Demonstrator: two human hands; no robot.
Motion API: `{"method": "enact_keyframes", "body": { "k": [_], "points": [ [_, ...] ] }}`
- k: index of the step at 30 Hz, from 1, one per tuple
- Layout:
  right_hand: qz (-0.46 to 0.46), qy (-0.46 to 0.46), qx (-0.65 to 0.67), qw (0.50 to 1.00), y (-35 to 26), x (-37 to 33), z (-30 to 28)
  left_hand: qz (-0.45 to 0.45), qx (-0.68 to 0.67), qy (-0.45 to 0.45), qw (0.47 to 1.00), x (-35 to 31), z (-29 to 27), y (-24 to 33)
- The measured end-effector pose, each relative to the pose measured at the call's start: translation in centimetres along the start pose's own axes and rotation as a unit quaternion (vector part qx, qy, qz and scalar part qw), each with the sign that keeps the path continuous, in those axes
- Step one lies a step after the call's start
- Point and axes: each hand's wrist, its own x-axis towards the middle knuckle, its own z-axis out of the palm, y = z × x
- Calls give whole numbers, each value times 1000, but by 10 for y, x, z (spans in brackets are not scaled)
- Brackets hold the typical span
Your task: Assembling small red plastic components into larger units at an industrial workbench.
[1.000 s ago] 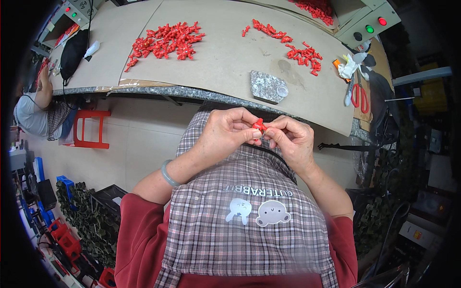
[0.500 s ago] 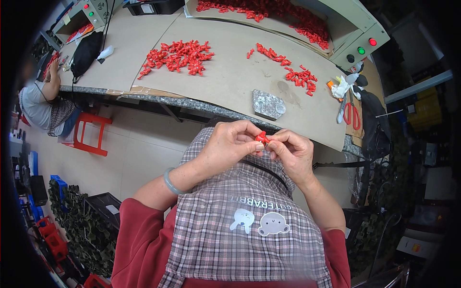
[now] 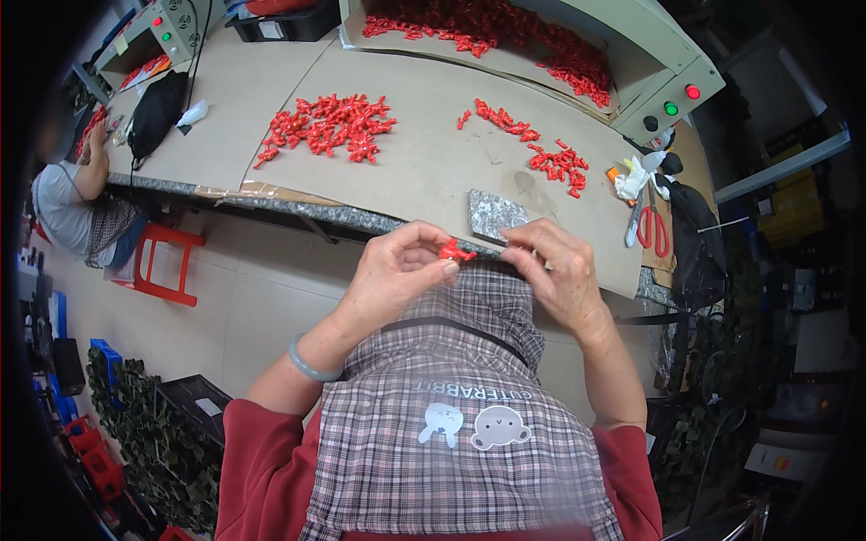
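Between the thumb and fingertips of my left hand (image 3: 404, 269) is a small glossy red figurine (image 3: 457, 252), held over the table's front edge. My right hand (image 3: 557, 270) is apart from it, a short way to the right. Its thumb and forefinger are pinched together, and whatever they may hold is too small to make out. Just beyond my right fingertips lies a speckled grey stone block (image 3: 492, 213). Farther back on the table are a large heap of red figurines (image 3: 329, 126) to the left and a smaller scattered group (image 3: 559, 164) to the right.
A pale box-like machine (image 3: 663, 81) with lit buttons stands at the back, full of red pieces. Red-handled scissors (image 3: 653, 230), white tissue (image 3: 635, 180) and a black bag (image 3: 693, 243) lie at right. A co-worker (image 3: 77, 203) sits far left near a red stool (image 3: 162, 263).
My hands have drawn apart. The left has moved left with the red figurine, and the right has let go of it and sits nearer the stone block.
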Motion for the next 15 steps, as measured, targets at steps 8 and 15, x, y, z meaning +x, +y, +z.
{"method": "enact_keyframes", "body": {
  "k": [8,15],
  "points": [
    [156,11,8,988,69,69,-4,-50,-69,-7,996,26,-23,7],
    [60,-58,-96,992,127,147,35,-81,-140,-69,984,56,-37,7]
  ]
}}
